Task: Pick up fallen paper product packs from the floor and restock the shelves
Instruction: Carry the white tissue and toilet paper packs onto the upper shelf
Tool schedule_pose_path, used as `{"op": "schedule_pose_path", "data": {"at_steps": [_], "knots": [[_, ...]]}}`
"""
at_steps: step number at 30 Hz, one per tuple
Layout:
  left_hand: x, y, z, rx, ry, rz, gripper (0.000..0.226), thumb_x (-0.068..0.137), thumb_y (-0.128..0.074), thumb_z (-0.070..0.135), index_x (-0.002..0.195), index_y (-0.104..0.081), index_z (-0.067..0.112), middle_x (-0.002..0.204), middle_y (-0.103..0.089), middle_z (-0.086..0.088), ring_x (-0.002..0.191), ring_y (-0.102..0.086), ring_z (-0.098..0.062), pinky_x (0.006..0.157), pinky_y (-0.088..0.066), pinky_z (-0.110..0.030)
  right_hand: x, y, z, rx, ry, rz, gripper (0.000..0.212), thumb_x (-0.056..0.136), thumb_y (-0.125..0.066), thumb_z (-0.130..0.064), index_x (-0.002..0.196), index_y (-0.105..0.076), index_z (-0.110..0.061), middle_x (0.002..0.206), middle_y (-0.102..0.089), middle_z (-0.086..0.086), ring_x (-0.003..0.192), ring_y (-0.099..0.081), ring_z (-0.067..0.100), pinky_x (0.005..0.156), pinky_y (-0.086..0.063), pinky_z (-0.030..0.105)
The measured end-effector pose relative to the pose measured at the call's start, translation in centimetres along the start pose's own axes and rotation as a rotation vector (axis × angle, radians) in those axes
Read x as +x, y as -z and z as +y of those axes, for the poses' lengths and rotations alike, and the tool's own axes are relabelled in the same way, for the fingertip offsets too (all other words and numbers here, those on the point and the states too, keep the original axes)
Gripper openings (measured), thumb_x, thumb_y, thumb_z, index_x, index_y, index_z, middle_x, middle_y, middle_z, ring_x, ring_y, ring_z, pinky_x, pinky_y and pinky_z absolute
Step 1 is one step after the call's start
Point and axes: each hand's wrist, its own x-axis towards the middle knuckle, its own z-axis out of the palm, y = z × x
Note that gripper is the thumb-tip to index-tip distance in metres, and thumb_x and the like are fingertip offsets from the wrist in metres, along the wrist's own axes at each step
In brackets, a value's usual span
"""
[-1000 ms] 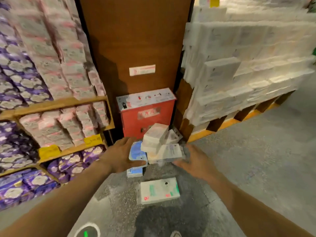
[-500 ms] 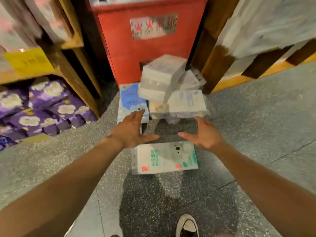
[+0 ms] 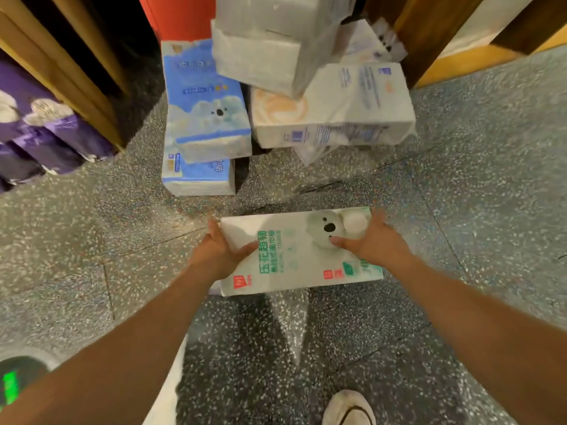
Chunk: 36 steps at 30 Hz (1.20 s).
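A white tissue pack with green print and a koala picture [image 3: 294, 256] lies flat on the speckled floor in front of me. My left hand [image 3: 217, 250] grips its left end, thumb on top. My right hand [image 3: 374, 240] grips its right end, thumb lying across the koala. Beyond it sits a heap of fallen packs: two blue koala packs [image 3: 202, 118] stacked on the left, a white pack with a barcode [image 3: 334, 111] on the right, and a grey-white pack [image 3: 270, 47] leaning on top.
Purple packs [image 3: 40, 130] fill the bottom shelf at the left behind a wooden shelf post [image 3: 70, 75]. A red cabinet [image 3: 181, 13] stands behind the heap. A wooden pallet base [image 3: 454, 41] is at the upper right. My shoe [image 3: 349, 406] is at the bottom.
The view has dropped closer to the floor. Both hands came down from above the koala pack and now hold its two ends.
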Motion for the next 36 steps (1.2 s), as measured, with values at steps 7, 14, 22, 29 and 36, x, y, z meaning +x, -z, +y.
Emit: {"op": "schedule_pose_path", "data": {"at_steps": [7, 14, 22, 29, 36], "knots": [[1.7, -1.7, -1.0, -0.308, 0.092, 0.009, 0.062, 0.071, -0.080, 0.066, 0.111, -0.065, 0.021, 0.100, -0.074, -0.001, 0.083, -0.071, -0.019, 0.076, -0.059, -0.035, 1.4, -1.9, 0.8, 0.511, -0.002, -0.105, 0.040, 0.079, -0.086, -0.040, 0.106, -0.067, -0.019, 0.104, -0.075, 0.004, 0.096, -0.072, 0.024, 0.088, -0.060, 0.047], [-3.2, 3.8, -0.3, -0.664, 0.111, 0.139, 0.045, 0.064, -0.095, 0.039, 0.100, -0.073, 0.022, 0.091, -0.078, 0.003, 0.075, -0.076, -0.015, 0.072, -0.064, -0.039, -2.6, 2.7, -1.0, 0.655, 0.026, -0.056, 0.068, 0.059, -0.096, -0.045, 0.111, -0.067, -0.012, 0.093, -0.079, 0.005, 0.077, -0.078, 0.022, 0.068, -0.065, 0.045], [-22.8, 24.2, 5.0, -0.870, 0.040, 0.274, 0.029, 0.070, -0.092, 0.039, 0.083, -0.074, 0.019, 0.062, -0.072, 0.014, 0.056, -0.070, -0.003, 0.049, -0.053, -0.021, -21.6, 21.1, -10.1, 0.737, 0.301, -0.175, 0.048, 0.075, -0.086, -0.044, 0.106, -0.072, -0.009, 0.088, -0.080, 0.009, 0.078, -0.078, 0.029, 0.076, -0.063, 0.051], [-45.1, 41.2, 7.9, -1.056, -0.180, 0.401, 0.015, 0.082, -0.084, 0.019, 0.090, -0.075, 0.009, 0.078, -0.079, -0.002, 0.067, -0.076, -0.018, 0.050, -0.054, -0.021, -41.9, 37.1, -18.3, 0.821, 0.434, -0.117, 0.046, 0.075, -0.088, -0.033, 0.116, -0.070, -0.023, 0.104, -0.079, -0.002, 0.097, -0.076, 0.020, 0.087, -0.061, 0.047], [-63.3, 53.7, 6.6, -1.146, -0.296, 0.560, 0.056, 0.073, -0.091, 0.036, 0.117, -0.062, 0.015, 0.105, -0.077, -0.003, 0.093, -0.076, -0.023, 0.076, -0.063, -0.042, -59.9, 48.9, -25.5, 0.781, 0.640, -0.104, 0.040, 0.075, -0.089, -0.035, 0.110, -0.071, -0.028, 0.102, -0.079, -0.004, 0.096, -0.076, 0.020, 0.090, -0.059, 0.053]]}}
